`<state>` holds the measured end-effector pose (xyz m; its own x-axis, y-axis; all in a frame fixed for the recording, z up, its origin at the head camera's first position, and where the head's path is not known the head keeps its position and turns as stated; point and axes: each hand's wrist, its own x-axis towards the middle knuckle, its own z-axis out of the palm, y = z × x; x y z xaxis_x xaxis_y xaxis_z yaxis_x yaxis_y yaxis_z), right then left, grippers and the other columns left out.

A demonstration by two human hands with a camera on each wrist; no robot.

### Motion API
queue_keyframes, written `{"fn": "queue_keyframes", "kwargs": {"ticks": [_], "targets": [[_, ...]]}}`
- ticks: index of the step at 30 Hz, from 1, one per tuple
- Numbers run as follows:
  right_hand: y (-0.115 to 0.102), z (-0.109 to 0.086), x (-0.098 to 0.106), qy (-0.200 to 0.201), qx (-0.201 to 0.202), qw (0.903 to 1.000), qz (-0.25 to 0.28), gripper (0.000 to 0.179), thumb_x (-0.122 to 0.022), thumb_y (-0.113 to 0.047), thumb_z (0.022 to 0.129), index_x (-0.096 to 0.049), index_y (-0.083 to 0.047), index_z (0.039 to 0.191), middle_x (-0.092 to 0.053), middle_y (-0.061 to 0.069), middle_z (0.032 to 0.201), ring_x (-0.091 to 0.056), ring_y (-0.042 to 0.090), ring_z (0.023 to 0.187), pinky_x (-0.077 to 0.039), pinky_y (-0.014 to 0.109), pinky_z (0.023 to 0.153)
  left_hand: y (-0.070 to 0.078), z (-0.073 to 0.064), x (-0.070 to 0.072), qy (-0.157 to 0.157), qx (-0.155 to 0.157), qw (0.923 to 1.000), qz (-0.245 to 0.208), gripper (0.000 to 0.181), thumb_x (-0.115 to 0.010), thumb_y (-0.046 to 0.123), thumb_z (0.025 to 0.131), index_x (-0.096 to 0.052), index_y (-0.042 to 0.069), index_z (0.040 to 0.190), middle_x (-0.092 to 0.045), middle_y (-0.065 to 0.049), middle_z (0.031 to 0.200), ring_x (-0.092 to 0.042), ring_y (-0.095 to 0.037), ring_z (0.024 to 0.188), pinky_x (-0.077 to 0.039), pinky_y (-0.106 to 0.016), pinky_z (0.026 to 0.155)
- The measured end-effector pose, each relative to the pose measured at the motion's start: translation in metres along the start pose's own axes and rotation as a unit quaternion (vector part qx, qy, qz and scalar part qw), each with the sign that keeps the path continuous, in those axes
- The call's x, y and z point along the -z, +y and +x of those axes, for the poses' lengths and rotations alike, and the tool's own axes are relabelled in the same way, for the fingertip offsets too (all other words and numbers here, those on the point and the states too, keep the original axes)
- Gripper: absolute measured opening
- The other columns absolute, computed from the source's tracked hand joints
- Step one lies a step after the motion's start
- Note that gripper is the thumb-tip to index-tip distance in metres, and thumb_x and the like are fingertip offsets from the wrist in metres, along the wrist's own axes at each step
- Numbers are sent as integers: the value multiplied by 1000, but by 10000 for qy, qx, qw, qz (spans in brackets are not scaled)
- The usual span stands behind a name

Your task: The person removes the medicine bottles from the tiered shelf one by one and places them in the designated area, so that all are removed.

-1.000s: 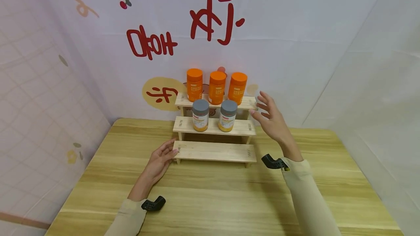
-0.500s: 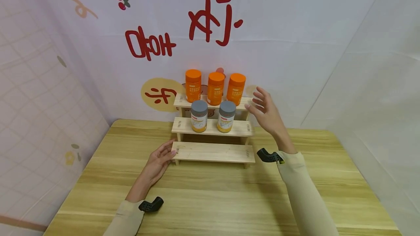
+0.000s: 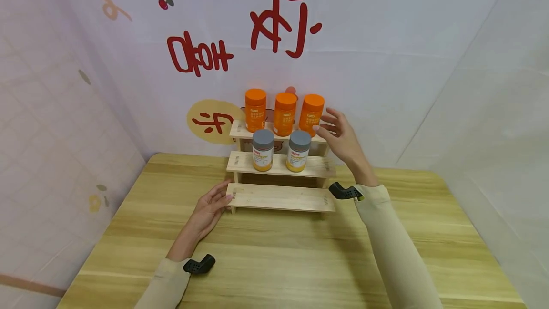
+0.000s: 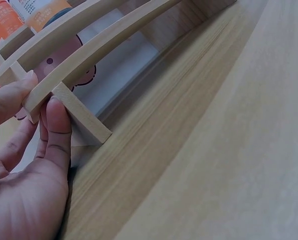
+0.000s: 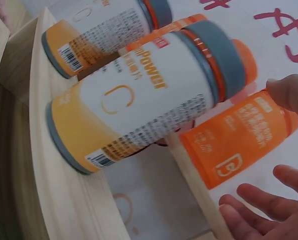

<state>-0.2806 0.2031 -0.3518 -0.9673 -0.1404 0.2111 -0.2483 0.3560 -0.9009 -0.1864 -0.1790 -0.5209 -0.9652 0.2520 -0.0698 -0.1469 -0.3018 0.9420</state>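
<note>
A three-tier wooden display rack (image 3: 279,197) stands on the table. My left hand (image 3: 210,209) pinches the left end of its lowest board, thumb on top and fingers beneath, as the left wrist view shows. Three orange bottles stand on the top tier; beside the rightmost orange bottle (image 3: 311,114) is my right hand (image 3: 343,138). In the right wrist view its thumb (image 5: 289,92) is at the bottle's cap end, perhaps touching, while the other fingers are spread apart from it. Two grey-capped white and yellow bottles, left (image 3: 262,150) and right (image 5: 139,100), stand on the middle tier.
Behind the rack hangs a white backdrop (image 3: 386,61) with red characters and printed pictures. The other two orange bottles, left (image 3: 255,111) and middle (image 3: 284,114), stand close together. A wood-grain table (image 3: 274,261) extends around the rack.
My right hand has moved left from beyond the rack's right end to the rightmost orange bottle. The left hand keeps its grip on the lowest board, and the bottles have stayed in place.
</note>
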Motion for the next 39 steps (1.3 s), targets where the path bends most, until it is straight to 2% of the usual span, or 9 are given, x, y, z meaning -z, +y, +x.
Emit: {"fn": "queue_keyframes", "kwargs": {"ticks": [5,12,18,32,39], "targets": [[0,9,-7,108,-155,9998,-26,80,-71,-44,96,-30,-23,161,-46,12,157,-48,33,140,-42,54,117,2,1,1,-36,-6,10000,9,68,-60,6,103,-25,3,162,-55,-1,127,-59,-7,104,-54,-20,80],[-4,20,-13,167,-173,9996,-139,81,-73,-53,92,-36,-24,158,-54,11,149,-54,30,133,-46,51,113,2,1,1,-43,-6,10000,-5,67,-60,6,103,-27,4,161,-55,0,126,-59,-7,103,-54,-20,80],[-3,25,-18,196,-204,9996,-99,72,-73,-50,93,-43,-24,153,-59,12,143,-58,31,127,-49,50,109,2,1,0,-64,38,10000,-32,66,-60,7,103,-28,5,161,-54,-1,127,-59,-7,104,-54,-20,81],[-1,20,-23,624,-18,9979,-147,67,-72,-47,95,-47,-23,151,-63,14,137,-61,32,123,-49,50,109,2,1,0,-34,5,10000,-82,66,-59,5,103,-27,4,161,-54,-1,128,-59,-7,104,-54,-19,80],[5,13,-18,820,29,9966,-51,63,-72,-46,95,-50,-23,149,-64,14,136,-61,31,124,-48,49,111,2,0,0,-36,18,9999,-98,68,-60,6,103,-26,3,162,-55,0,125,-59,-6,102,-55,-19,79]]}}
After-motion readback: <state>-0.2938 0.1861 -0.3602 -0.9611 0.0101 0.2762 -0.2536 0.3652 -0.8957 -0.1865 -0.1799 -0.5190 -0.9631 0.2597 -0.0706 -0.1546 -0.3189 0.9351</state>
